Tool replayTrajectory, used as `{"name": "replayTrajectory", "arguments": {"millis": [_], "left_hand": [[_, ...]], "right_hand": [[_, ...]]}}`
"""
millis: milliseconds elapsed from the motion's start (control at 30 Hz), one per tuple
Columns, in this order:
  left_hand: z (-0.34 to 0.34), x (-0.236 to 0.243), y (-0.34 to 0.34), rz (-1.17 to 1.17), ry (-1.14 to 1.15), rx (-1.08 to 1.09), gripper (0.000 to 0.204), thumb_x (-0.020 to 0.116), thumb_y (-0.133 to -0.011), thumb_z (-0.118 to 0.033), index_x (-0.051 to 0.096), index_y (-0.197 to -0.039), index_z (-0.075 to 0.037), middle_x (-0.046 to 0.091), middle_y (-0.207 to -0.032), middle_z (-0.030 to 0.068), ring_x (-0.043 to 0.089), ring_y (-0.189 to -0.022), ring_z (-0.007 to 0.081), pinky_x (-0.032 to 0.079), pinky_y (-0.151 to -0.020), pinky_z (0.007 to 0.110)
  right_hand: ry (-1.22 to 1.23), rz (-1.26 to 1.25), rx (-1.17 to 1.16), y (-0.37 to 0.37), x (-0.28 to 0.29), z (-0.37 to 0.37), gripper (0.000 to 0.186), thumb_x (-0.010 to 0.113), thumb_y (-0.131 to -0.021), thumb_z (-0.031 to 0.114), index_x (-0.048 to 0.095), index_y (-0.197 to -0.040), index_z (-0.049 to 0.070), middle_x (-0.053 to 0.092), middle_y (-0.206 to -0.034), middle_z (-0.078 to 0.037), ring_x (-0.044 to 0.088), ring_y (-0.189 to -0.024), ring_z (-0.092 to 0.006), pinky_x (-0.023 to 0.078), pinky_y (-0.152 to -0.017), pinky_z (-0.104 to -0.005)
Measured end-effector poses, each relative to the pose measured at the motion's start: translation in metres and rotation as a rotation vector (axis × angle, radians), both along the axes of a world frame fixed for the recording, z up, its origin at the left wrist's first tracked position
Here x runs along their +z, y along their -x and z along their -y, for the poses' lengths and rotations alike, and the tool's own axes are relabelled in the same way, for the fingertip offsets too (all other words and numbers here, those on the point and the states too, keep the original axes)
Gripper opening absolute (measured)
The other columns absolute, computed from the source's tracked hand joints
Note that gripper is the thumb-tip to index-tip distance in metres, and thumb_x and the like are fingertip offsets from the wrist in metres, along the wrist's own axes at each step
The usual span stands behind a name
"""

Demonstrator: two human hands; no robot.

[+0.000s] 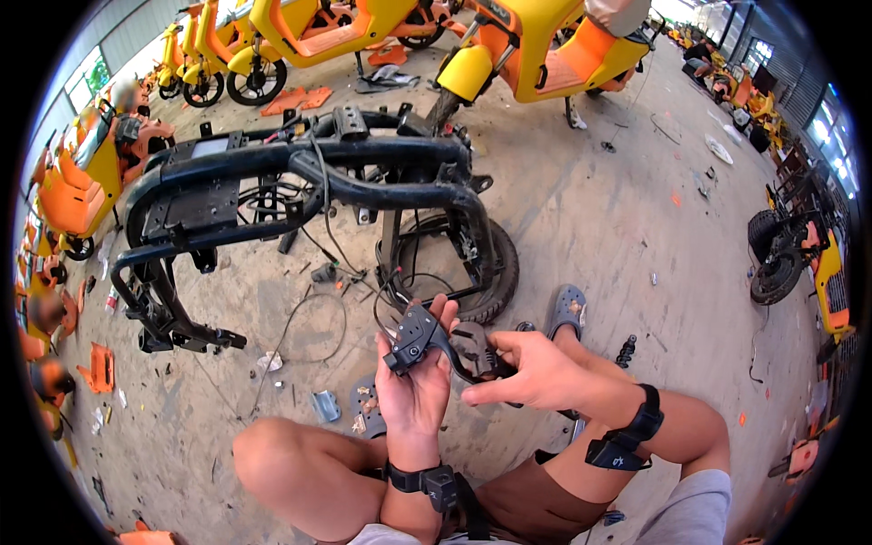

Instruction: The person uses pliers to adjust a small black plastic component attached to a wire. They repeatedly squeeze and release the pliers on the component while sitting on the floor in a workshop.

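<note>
1. Two hands share one part here, just below the middle of the frame: your left hand (413,386) is closed around the body of a black brake lever assembly (420,338), palm up, with your thumb and fingers wrapped on its clamp end.
2. Your right hand (531,371) comes in from the right, fingers pinched on the curved lever blade and on a dark round part behind it; what that part is, I cannot tell.
3. Keep the left grip firm and low on the housing so the lever blade is free to swing; a grip too far up would block it.
4. Mind the thin black cable (313,313) that loops over the concrete floor (590,218) from the lever toward the stripped black scooter frame (300,177) in the upper left of the frame. It looks slack now, and in my judgement a hard tug could kink it or drag the frame's wiring.
5. Turn the assembly toward your face rather than bending your wrist, since the small fastenings sit on the shaded side.
6. Loose bits lie on the floor by your left knee, a small grey metal bracket (325,405) among them, so anything you drop could be lost there; work over your lap.
7. The black rear wheel (468,272) stands just behind your hands, so keep your elbows in.
</note>
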State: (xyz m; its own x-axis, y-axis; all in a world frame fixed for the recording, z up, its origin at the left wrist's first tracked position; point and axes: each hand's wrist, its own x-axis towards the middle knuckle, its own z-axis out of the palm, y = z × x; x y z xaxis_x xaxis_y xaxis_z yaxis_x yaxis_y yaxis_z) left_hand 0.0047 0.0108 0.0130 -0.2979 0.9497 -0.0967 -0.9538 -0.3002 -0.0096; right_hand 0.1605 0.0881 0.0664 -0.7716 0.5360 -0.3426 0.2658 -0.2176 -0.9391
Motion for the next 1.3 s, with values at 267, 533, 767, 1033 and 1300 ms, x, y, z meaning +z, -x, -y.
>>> {"name": "replayTrajectory", "arguments": {"millis": [267, 533, 767, 1033, 1300], "left_hand": [[0.004, -0.031, 0.004, -0.392, 0.476, 0.186, 0.037, 0.054, -0.098, -0.042, 0.061, -0.114, -0.01, 0.069, -0.104, 0.0093, 0.067, -0.09, 0.0226, 0.057, -0.079, 0.033], [0.006, -0.011, -0.02, -0.482, 0.402, 0.133, 0.037, 0.067, -0.09, -0.042, 0.065, -0.102, -0.007, 0.07, -0.089, 0.0071, 0.067, -0.079, 0.0193, 0.056, -0.069, 0.028], [0.012, -0.032, -0.006, -0.413, 0.284, 0.043, 0.027, 0.069, -0.091, -0.033, 0.065, -0.097, -0.007, 0.07, -0.086, 0.0041, 0.066, -0.08, 0.0139, 0.056, -0.077, 0.03], [0.004, -0.05, 0.008, -0.312, 0.264, 0.001, 0.025, 0.066, -0.094, -0.029, 0.066, -0.1, -0.005, 0.072, -0.09, 0.0066, 0.067, -0.083, 0.0163, 0.056, -0.082, 0.033], [0.002, -0.073, 0.022, -0.067, 0.157, -0.12, 0.033, 0.069, -0.091, -0.026, 0.063, -0.11, 0.0, 0.067, -0.099, 0.0138, 0.063, -0.088, 0.0225, 0.055, -0.081, 0.033]], "right_hand": [[-0.298, -0.024, -0.047, -0.007, 0.003, 0.001, 0.041, 0.081, -0.076, 0.024, 0.061, -0.097, -0.004, 0.065, -0.08, -0.006, 0.053, -0.073, -0.0081, 0.046, -0.064, -0.0297], [-0.743, 0.041, -0.125, -0.033, 0.015, 0.0, 0.036, 0.073, -0.07, 0.023, 0.059, -0.089, -0.004, 0.064, -0.076, -0.024, 0.064, -0.077, -0.0411, 0.05, -0.067, -0.0449], [-0.77, 0.079, -0.082, -0.033, 0.009, 0.003, 0.046, 0.075, -0.071, 0.025, 0.061, -0.105, -0.002, 0.066, -0.08, -0.022, 0.066, -0.076, -0.0385, 0.051, -0.066, -0.0426], [-0.705, 0.124, -0.11, -0.021, 0.012, -0.003, 0.048, 0.076, -0.074, 0.028, 0.061, -0.109, -0.002, 0.067, -0.081, -0.02, 0.066, -0.072, -0.0356, 0.05, -0.063, -0.0392], [-0.648, 0.199, -0.076, -0.006, 0.011, -0.012, 0.054, 0.077, -0.07, 0.028, 0.061, -0.111, -0.004, 0.067, -0.091, -0.024, 0.067, -0.085, -0.039, 0.053, -0.072, -0.0409]]}}
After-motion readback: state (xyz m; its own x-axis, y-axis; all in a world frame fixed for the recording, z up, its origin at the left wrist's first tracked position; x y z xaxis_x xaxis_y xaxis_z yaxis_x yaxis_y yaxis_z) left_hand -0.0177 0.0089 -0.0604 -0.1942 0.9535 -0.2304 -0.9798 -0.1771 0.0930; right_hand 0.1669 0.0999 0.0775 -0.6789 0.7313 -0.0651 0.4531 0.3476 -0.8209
